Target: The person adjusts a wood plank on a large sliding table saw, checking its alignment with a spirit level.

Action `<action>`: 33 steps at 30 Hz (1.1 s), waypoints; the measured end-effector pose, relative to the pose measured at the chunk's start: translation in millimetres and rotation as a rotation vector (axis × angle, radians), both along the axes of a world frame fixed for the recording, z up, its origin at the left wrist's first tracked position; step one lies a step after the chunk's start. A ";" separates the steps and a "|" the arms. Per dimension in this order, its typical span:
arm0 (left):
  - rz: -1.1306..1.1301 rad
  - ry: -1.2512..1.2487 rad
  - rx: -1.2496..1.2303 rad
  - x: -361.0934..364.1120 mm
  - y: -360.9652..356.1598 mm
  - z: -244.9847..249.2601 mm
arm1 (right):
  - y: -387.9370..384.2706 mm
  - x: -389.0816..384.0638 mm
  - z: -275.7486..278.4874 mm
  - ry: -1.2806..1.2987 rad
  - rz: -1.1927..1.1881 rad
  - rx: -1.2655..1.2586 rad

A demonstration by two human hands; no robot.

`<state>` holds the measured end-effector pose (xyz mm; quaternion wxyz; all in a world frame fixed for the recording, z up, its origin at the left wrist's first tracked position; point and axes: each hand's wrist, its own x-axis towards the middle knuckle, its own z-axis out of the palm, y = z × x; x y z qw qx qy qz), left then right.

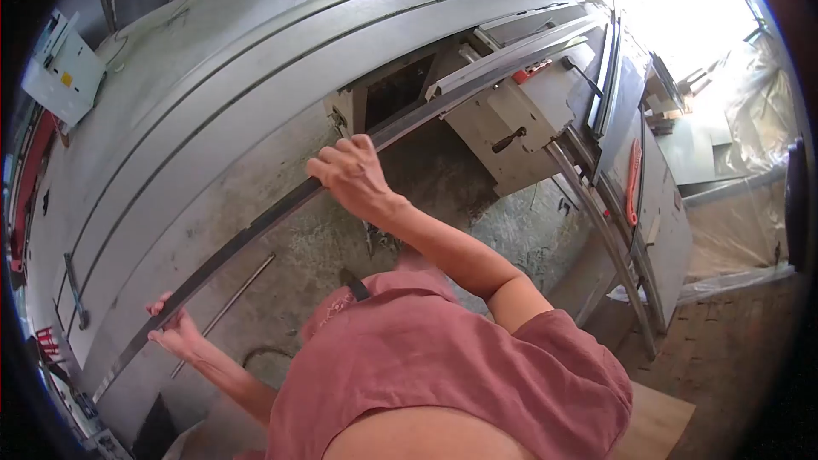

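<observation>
A long, narrow dark strip (243, 237) crosses the view, running from the lower left up toward the machine at the upper right. My right hand (351, 172) is closed over it near its middle, knuckles up. Farther down, close to its lower left end, my left hand (181, 334) holds it from beneath, with the thumb on the near side and the fingers on the far side. The upper part of the strip overlaps the machine's beige housing (503, 132), which carries a black handle (509, 139).
Beyond the strip lies a wide grey slotted table (281, 85). A thin metal rod (223, 315) is near my left forearm. Orange-red pliers-like tool (633, 183) rests at the right, by metal rails (609, 238). Plastic sheeting (754, 119) hangs at far right.
</observation>
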<state>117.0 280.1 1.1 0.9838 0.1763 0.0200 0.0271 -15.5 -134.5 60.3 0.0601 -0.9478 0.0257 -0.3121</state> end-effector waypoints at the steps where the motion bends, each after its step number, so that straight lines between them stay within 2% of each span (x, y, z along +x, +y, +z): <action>1: -0.008 -0.004 0.001 4.7 6.1 5.7 | 9.4 5.7 -5.0 0.012 0.017 0.034; 3: 0.148 0.141 0.031 7.5 6.9 22.6 | 19.4 14.5 -10.7 0.052 0.036 0.063; 7: 0.094 0.100 0.001 7.9 18.4 14.4 | 26.8 22.8 -14.0 0.053 0.064 0.094; 9: 0.163 0.221 0.029 10.4 20.4 8.9 | 28.1 25.1 -21.2 0.093 0.087 0.099; 12: 0.135 0.240 0.076 14.0 45.8 -5.0 | 39.3 24.6 -29.4 0.083 0.118 0.113; 13: 0.194 0.319 0.095 16.0 50.8 -3.1 | 44.1 22.7 -28.8 0.220 0.125 0.069; 14: 0.188 0.320 0.095 17.1 70.0 -12.6 | 50.6 16.3 -25.9 0.221 0.118 0.068; 16: 0.129 0.258 0.039 22.9 121.6 -37.8 | 58.2 5.5 -10.0 0.216 0.388 0.290; 19: 0.186 0.347 0.141 20.5 169.0 -39.4 | 28.9 -9.2 17.0 0.081 0.440 0.203; 22: 0.184 0.452 0.234 19.6 213.2 -41.1 | -40.4 -26.2 44.8 0.135 0.315 0.189; 23: 0.271 0.518 0.393 22.0 222.2 -46.1 | -64.7 -31.6 43.3 0.156 0.255 0.180; 24: 0.279 0.523 0.391 24.2 234.5 -48.1 | -83.1 -37.9 45.3 0.171 0.186 0.131; 26: 0.217 0.570 0.224 25.3 259.0 -50.5 | -114.9 -49.0 30.0 0.229 0.079 0.075; 28: 0.219 0.584 0.256 26.1 267.5 -54.2 | -136.2 -59.1 16.9 0.391 0.086 0.086; 30: 0.216 0.596 0.290 32.2 278.0 -59.4 | -140.2 -64.3 2.3 0.375 0.107 0.067; 32: 0.074 0.594 0.238 38.6 293.5 -72.2 | -141.4 -63.1 -0.1 0.360 0.129 0.049; 33: 0.075 0.595 0.237 37.9 291.6 -75.6 | -140.8 -62.1 0.0 0.403 0.113 0.067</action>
